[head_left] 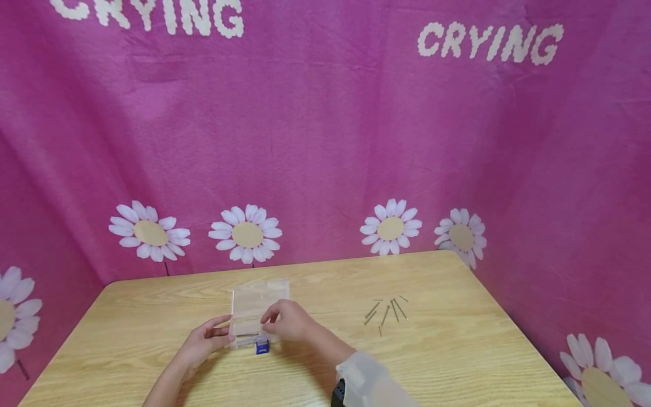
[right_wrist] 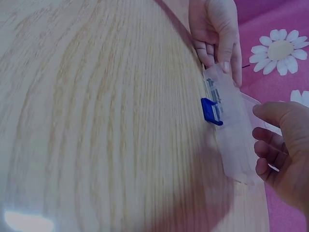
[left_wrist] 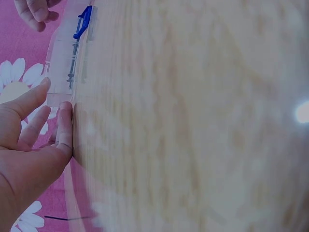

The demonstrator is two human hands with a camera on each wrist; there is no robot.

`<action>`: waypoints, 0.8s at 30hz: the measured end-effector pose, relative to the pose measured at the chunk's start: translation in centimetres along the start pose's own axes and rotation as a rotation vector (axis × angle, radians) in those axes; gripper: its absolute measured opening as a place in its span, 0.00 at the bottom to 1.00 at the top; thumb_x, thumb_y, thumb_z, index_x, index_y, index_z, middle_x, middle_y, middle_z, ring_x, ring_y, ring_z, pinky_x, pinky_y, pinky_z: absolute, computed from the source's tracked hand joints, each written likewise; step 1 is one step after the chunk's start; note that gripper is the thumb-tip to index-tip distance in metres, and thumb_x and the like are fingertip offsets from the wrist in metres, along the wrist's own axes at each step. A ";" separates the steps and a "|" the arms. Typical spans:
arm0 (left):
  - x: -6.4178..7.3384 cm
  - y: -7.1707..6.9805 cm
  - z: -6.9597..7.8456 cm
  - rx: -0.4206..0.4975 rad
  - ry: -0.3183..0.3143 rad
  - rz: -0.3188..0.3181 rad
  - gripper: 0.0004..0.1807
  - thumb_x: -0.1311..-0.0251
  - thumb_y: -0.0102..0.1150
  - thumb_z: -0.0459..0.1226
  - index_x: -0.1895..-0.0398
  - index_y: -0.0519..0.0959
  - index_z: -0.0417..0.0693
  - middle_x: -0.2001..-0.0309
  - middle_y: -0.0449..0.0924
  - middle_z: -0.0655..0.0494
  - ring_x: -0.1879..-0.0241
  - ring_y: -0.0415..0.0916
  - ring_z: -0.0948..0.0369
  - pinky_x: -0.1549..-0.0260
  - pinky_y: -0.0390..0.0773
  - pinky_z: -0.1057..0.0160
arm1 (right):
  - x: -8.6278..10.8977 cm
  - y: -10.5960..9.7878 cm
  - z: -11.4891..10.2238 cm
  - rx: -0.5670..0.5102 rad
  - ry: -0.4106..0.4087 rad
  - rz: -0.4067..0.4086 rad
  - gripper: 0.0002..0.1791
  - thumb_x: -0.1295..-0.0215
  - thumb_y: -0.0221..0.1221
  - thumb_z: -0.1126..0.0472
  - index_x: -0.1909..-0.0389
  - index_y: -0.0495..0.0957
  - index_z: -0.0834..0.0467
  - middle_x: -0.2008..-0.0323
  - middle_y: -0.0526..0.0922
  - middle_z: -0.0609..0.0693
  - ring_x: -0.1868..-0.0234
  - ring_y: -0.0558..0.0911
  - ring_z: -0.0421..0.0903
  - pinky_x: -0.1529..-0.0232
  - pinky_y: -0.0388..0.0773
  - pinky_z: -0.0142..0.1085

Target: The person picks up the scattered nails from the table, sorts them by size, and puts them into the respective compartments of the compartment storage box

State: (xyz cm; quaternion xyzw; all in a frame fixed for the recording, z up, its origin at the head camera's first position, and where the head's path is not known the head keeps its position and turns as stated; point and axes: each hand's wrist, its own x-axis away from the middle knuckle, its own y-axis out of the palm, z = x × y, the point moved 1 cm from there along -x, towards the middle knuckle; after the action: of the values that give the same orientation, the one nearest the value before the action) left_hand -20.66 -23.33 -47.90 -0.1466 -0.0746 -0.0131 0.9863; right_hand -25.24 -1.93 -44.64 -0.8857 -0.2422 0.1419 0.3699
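A clear plastic box [head_left: 246, 323] lies on the table with its lid [head_left: 260, 294] raised at the back. Thin metal nails [left_wrist: 73, 65] show inside along the front, and a blue latch [right_wrist: 210, 111] sticks out from the front side. My left hand [head_left: 203, 342] is at the box's left end, its fairly straight fingertips touching the corner. Over the right part of the box, my right hand [head_left: 289, 321] hovers with fingers loosely bent. In the right wrist view a gap shows between that thumb and the fingers, with nothing visible in it.
Several loose nails [head_left: 385, 312] lie spread on the wooden table [head_left: 458, 350], right of the box. A pink cloth [head_left: 325, 141] with daisies and white lettering hangs behind the table and along both sides. A dark watch [head_left: 339, 393] sits on the right wrist.
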 end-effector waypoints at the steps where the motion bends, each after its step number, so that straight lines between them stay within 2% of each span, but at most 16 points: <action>1: 0.0 0.0 0.0 0.003 -0.001 0.001 0.32 0.45 0.60 0.29 0.36 0.63 0.31 0.48 0.75 0.32 0.54 0.76 0.57 0.60 0.77 0.64 | 0.0 -0.2 0.1 0.002 -0.003 0.002 0.05 0.43 0.63 0.61 0.68 0.84 0.56 0.74 0.76 0.42 0.72 0.69 0.33 0.69 0.67 0.24; 13: 0.1 0.0 0.1 -0.008 0.010 -0.002 0.32 0.45 0.61 0.29 0.36 0.63 0.31 0.48 0.75 0.32 0.54 0.76 0.58 0.59 0.77 0.64 | 0.8 -2.5 2.3 0.001 -0.027 0.021 0.07 0.43 0.62 0.61 0.65 0.84 0.58 0.73 0.80 0.46 0.71 0.72 0.34 0.70 0.69 0.25; 24: 0.1 0.0 0.1 -0.015 0.008 0.001 0.32 0.45 0.60 0.29 0.36 0.63 0.31 0.48 0.75 0.33 0.54 0.76 0.60 0.60 0.77 0.65 | 2.4 -4.4 4.4 -0.019 -0.019 0.053 0.07 0.43 0.61 0.62 0.65 0.83 0.59 0.69 0.80 0.49 0.66 0.75 0.40 0.64 0.71 0.30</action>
State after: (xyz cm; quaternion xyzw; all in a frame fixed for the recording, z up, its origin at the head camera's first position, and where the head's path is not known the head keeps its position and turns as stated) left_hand -20.57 -23.28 -47.77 -0.1539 -0.0705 -0.0137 0.9855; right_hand -26.59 4.63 -44.63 -0.8939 -0.2235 0.1577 0.3551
